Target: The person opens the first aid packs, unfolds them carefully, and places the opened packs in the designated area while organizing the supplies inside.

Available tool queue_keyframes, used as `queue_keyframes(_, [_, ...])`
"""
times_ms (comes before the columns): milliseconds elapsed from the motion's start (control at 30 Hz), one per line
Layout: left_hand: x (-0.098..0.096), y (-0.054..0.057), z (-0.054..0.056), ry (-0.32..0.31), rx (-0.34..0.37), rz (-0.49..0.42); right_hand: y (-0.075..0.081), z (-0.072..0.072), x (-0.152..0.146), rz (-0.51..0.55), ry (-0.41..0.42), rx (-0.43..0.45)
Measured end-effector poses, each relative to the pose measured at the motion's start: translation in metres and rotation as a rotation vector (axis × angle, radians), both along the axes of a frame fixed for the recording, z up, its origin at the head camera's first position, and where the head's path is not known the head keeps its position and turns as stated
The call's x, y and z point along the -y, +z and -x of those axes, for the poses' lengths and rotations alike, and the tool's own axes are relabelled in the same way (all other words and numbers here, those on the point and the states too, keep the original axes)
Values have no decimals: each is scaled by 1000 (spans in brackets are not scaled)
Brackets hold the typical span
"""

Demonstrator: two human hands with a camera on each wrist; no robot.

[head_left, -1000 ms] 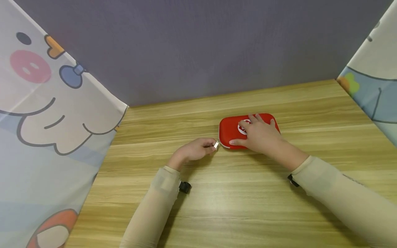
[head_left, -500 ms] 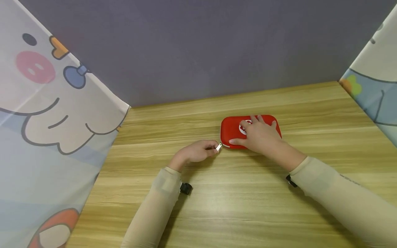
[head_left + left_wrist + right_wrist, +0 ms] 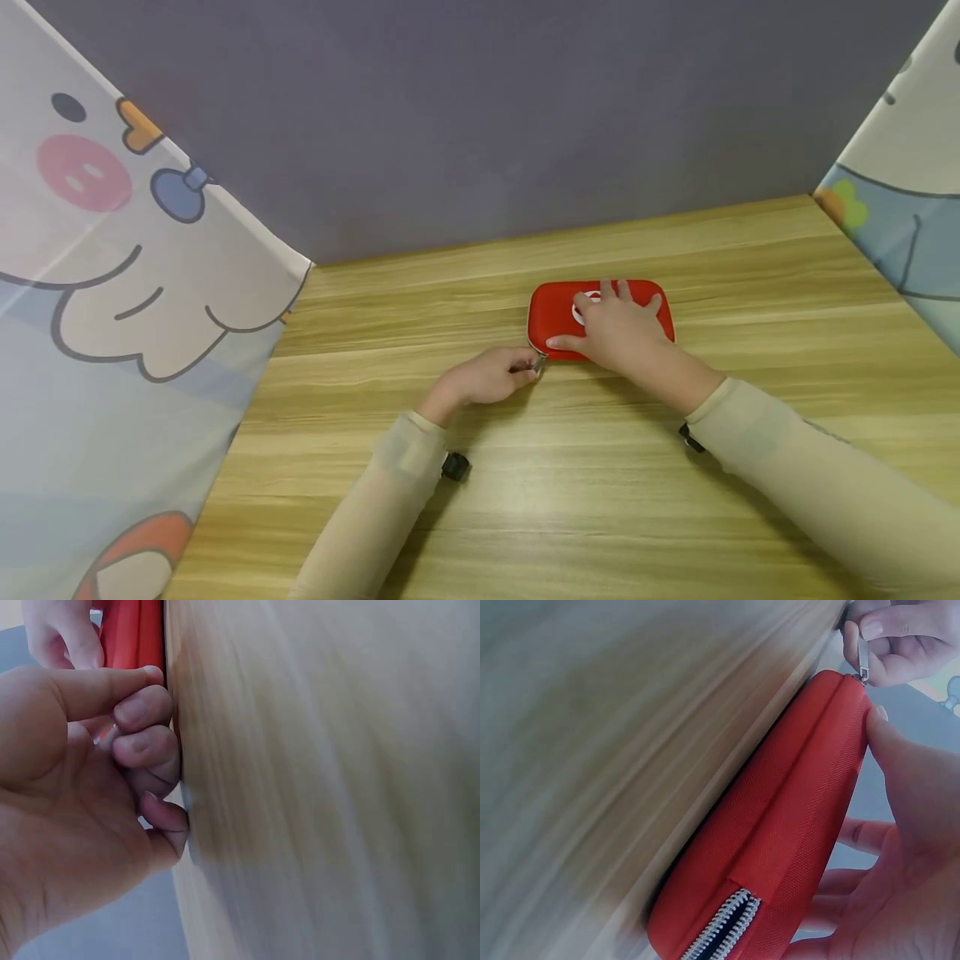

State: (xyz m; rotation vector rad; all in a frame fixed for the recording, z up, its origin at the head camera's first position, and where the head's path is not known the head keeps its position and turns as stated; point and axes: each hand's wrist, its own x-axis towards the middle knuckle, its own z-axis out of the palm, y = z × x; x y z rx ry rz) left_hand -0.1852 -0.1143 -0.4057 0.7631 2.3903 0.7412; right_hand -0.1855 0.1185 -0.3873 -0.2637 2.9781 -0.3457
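A red zippered case (image 3: 551,312) with a round white emblem lies flat on the wooden table. At its near-left corner my left hand (image 3: 491,375) pinches the metal zipper pull (image 3: 864,658) between thumb and finger. In the left wrist view the other fingers of the left hand (image 3: 82,772) are curled and touch the tabletop. My right hand (image 3: 626,333) rests on top of the case with its fingers spread, the thumb near the front edge. The right wrist view shows parted zipper teeth (image 3: 724,926) at the case's other end.
The wood-grain table (image 3: 585,500) carries the case near its far side. A plain grey-purple wall (image 3: 480,125) rises behind. Printed cartoon cloths hang on the left (image 3: 172,283) and right (image 3: 930,192). Each wrist wears a small black camera mount (image 3: 454,467).
My left hand has moved slightly right and nearer, bringing the zipper pull round the case's near-left corner. My right hand stays on the case.
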Motion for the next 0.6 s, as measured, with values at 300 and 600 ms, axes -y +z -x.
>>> queue_keyframes(300, [-9,3,-2,-54,-48,44,4,0,1,0,2,15])
queue_keyframes(600, [-4,0,-2,-29,-11,-16,4,3,2,-3,17,36])
